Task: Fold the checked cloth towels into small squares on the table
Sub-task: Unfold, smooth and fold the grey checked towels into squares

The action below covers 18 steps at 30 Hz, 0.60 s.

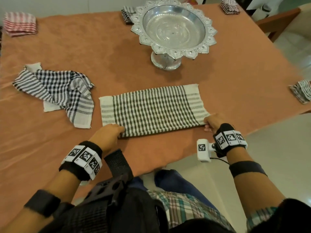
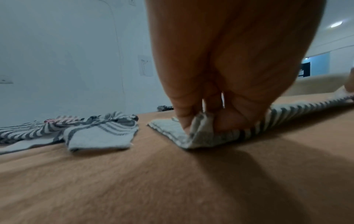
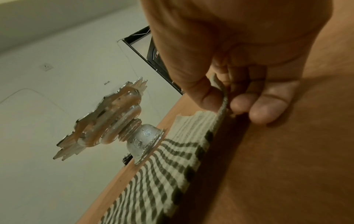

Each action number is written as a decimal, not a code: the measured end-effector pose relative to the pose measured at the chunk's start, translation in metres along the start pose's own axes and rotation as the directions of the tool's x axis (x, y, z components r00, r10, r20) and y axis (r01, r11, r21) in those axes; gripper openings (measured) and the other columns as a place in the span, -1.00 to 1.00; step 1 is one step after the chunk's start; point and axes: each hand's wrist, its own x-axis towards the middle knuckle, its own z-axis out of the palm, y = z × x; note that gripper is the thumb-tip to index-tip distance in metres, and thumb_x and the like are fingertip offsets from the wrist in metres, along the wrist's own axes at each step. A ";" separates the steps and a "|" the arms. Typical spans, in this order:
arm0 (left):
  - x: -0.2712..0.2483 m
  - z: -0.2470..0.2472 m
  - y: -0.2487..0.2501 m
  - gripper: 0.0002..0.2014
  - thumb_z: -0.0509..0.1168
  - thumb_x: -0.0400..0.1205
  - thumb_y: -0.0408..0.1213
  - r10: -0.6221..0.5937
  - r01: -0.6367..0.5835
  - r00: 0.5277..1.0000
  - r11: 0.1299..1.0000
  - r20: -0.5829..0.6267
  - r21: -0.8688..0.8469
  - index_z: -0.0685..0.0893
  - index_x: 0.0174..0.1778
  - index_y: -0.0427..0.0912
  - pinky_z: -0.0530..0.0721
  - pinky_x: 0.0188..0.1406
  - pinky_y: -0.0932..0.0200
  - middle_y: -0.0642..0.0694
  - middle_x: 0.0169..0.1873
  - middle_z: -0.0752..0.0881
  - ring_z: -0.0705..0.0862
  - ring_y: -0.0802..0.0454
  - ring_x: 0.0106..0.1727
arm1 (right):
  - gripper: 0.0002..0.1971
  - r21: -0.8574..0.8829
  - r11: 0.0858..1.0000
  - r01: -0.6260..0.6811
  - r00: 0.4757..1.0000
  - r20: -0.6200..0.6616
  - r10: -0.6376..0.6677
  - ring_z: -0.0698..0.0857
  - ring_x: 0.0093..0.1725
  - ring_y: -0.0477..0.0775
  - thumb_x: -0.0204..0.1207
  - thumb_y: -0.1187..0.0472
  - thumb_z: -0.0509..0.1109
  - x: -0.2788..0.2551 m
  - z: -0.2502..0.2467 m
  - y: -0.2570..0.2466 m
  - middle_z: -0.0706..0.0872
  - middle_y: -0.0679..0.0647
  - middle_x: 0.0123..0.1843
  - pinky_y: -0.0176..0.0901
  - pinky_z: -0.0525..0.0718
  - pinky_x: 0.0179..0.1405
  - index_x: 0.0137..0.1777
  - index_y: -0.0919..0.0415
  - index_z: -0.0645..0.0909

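A grey and white checked towel (image 1: pixel 151 108) lies flat on the table (image 1: pixel 84 56), which is covered with an orange-brown cloth. The towel has the shape of a long band and lies just before the person. The left hand (image 1: pixel 107 136) pinches the near left corner of this towel: in the left wrist view the fingers (image 2: pixel 184 112) and the thumb close on the edge and lift it a little from the table. The right hand (image 1: pixel 212 121) pinches the near right corner in the same way; in the right wrist view the thumb is on one side of the edge and the fingers (image 3: pixel 264 109) are on the other side.

To the left of this towel lies a crumpled checked towel (image 1: pixel 57 95), near but apart. Behind, a silver pedestal bowl (image 1: pixel 173 29) stands upright. Small folded towels lie at the table's margins: a red striped one (image 1: pixel 20 24) at the far left, a dark one (image 1: pixel 127 13) touching the bowl's rim in the picture, one (image 1: pixel 230 5) at the far right, and one (image 1: pixel 301 93) at the right edge.
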 end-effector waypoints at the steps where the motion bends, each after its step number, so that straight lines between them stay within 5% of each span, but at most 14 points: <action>1: -0.003 0.001 0.005 -0.73 0.13 0.58 -0.50 0.013 -0.012 0.998 1.000 0.067 -0.017 0.57 0.15 -0.22 0.54 0.00 0.10 -0.18 0.08 0.65 0.60 -0.11 0.06 | -0.83 -0.002 1.000 -0.015 1.000 0.013 0.015 0.42 -0.52 -0.01 0.48 0.52 0.19 -0.004 -0.003 0.009 0.49 0.11 -0.38 -0.32 0.58 -0.75 -0.23 0.26 0.44; 5: -0.004 -0.007 0.020 -0.83 0.13 0.55 -0.52 0.034 -0.025 0.961 0.999 0.275 -0.034 0.55 -0.09 -0.21 0.43 -0.27 0.27 -0.17 -0.05 0.62 0.52 -0.06 -0.10 | -0.77 -0.003 1.000 0.001 1.000 0.023 -0.001 0.47 -0.69 -0.11 0.50 0.51 0.21 -0.015 -0.013 0.027 0.49 0.10 -0.40 -0.36 0.56 -0.76 -0.32 0.24 0.40; 8: 0.005 -0.020 0.027 -0.85 0.12 0.56 -0.49 -0.040 0.062 0.921 0.997 0.388 -0.044 0.51 -0.11 -0.17 0.48 -0.18 0.19 -0.16 -0.04 0.62 0.56 -0.08 -0.07 | -0.84 0.032 0.995 0.097 0.995 0.034 -0.098 0.47 -0.77 -0.19 0.49 0.51 0.22 -0.019 -0.013 0.019 0.54 0.11 -0.40 -0.35 0.58 -0.74 -0.23 0.28 0.50; 11: 0.019 -0.039 0.053 -0.78 0.10 0.60 -0.43 -0.072 0.098 0.977 0.987 0.199 -0.128 0.57 0.09 -0.21 0.57 -0.10 0.11 -0.13 -0.03 0.62 0.60 -0.07 -0.03 | -0.85 0.027 0.950 0.310 0.949 0.043 -0.311 0.63 -0.48 -0.08 0.48 0.48 0.24 -0.029 -0.008 0.003 0.62 0.09 -0.34 -0.29 0.66 -0.52 -0.14 0.27 0.59; 14: 0.048 -0.057 0.100 -0.78 0.11 0.68 -0.30 -0.027 0.008 0.999 0.930 -0.046 -0.368 0.62 0.08 -0.29 0.58 -0.10 0.03 -0.20 -0.07 0.68 0.64 -0.14 -0.08 | -0.86 -0.027 0.852 0.524 0.852 0.024 -0.523 0.66 -0.21 0.09 0.50 0.41 0.28 -0.044 0.007 -0.003 0.68 0.10 -0.22 -0.08 0.64 -0.18 -0.07 0.26 0.66; 16: 0.072 -0.065 0.135 -0.69 0.10 0.71 -0.18 0.000 -0.030 0.998 0.850 -0.059 -0.526 0.63 0.02 -0.34 0.62 -0.05 0.00 -0.30 -0.07 0.72 0.70 -0.22 -0.05 | -0.89 -0.136 0.767 0.627 0.778 0.048 -0.627 0.63 -0.24 0.19 0.51 0.34 0.29 -0.053 0.016 0.000 0.68 0.18 -0.26 -0.03 0.60 -0.22 -0.15 0.31 0.64; 18: 0.095 -0.069 0.160 -0.65 0.09 0.70 -0.09 -0.001 -0.033 0.998 0.813 -0.057 -0.581 0.61 0.14 -0.29 0.58 0.04 0.06 -0.27 0.06 0.71 0.70 -0.20 0.08 | -0.88 -0.192 0.706 0.681 0.729 0.092 -0.678 0.59 -0.23 0.19 0.51 0.35 0.28 -0.061 0.024 0.004 0.64 0.20 -0.24 -0.20 0.44 -0.26 -0.12 0.36 0.64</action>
